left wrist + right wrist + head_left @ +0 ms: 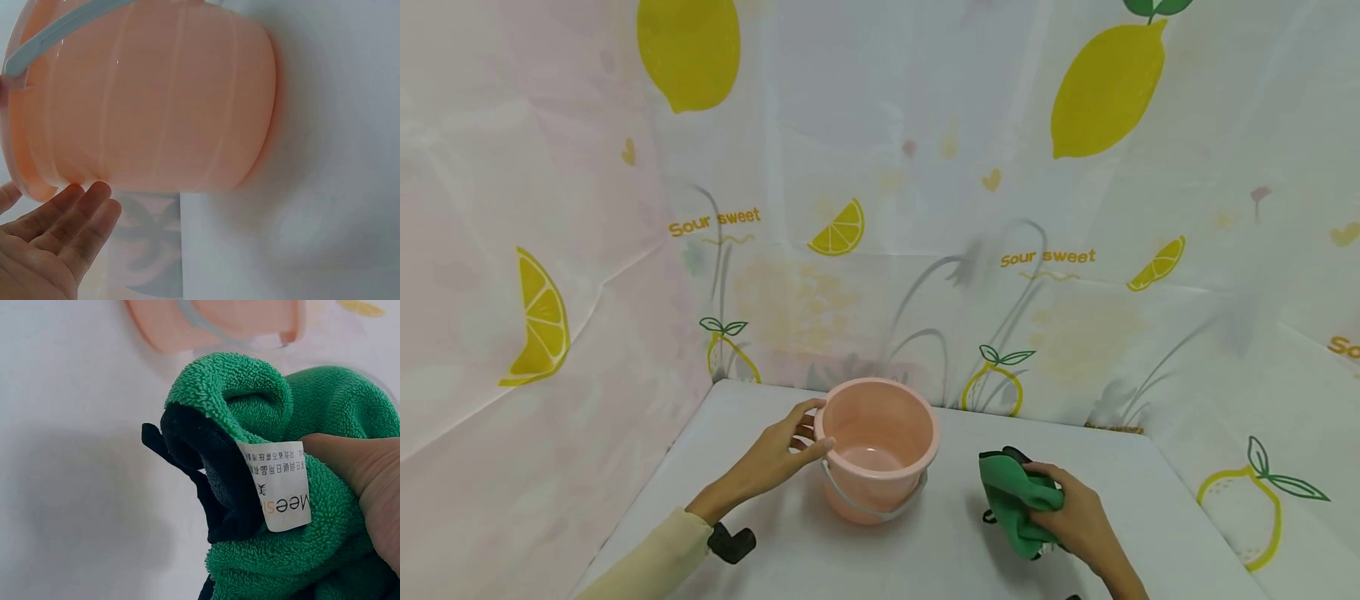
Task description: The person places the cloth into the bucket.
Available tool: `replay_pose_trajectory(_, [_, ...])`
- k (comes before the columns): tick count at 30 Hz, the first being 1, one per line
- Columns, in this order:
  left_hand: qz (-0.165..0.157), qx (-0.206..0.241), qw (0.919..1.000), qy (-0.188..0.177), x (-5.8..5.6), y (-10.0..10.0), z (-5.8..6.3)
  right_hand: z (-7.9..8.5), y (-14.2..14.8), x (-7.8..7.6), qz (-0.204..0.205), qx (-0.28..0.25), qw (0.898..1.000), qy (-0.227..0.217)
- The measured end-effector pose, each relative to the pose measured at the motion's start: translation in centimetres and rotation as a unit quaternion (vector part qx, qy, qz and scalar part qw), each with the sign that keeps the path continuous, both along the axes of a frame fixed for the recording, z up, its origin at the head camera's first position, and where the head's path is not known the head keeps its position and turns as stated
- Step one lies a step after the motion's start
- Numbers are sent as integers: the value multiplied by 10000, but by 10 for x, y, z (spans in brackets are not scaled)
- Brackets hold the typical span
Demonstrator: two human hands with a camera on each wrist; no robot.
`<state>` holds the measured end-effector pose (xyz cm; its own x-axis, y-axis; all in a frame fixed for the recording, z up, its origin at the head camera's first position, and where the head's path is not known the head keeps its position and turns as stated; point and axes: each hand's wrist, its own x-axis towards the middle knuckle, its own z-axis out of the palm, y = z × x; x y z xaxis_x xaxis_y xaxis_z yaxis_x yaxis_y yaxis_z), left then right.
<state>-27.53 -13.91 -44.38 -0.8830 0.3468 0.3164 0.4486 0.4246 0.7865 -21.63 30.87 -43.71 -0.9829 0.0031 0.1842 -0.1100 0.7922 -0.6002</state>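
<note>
A pink plastic bucket (874, 487) with a grey handle stands upright on the white table. My left hand (775, 450) is at its left side, thumb and forefinger spread along the rim. In the left wrist view the other fingers (94, 215) are nearly straight, their tips at the bucket wall (144, 100) below the rim. To the right of the bucket, my right hand (1075, 508) grips a bunched green towel (1018, 500) just above the table. Black edging, a black loop and a white printed label (278, 487) show on the towel in the right wrist view.
A small black object (732, 543) is by the left sleeve. The white table (955, 542) meets printed lemon sheets (880, 317) at the back and sides. A brownish strip (1114, 429) runs along the table's back right edge.
</note>
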Motion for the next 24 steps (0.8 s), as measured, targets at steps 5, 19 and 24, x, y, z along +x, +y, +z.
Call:
replay_pose_trajectory(5, [60,66,10000,-30,10,4,12,6,-2,-1,61,22,9997,240])
replay_pose_trajectory(19, [3,-3,10000,-73,8,3,10,23,-9,-7,144,-171,9986,484])
replay_pose_trajectory(24, [-22,-68,9999,-86,0,-1,0,29,-14,-9,278,-207,9974,636])
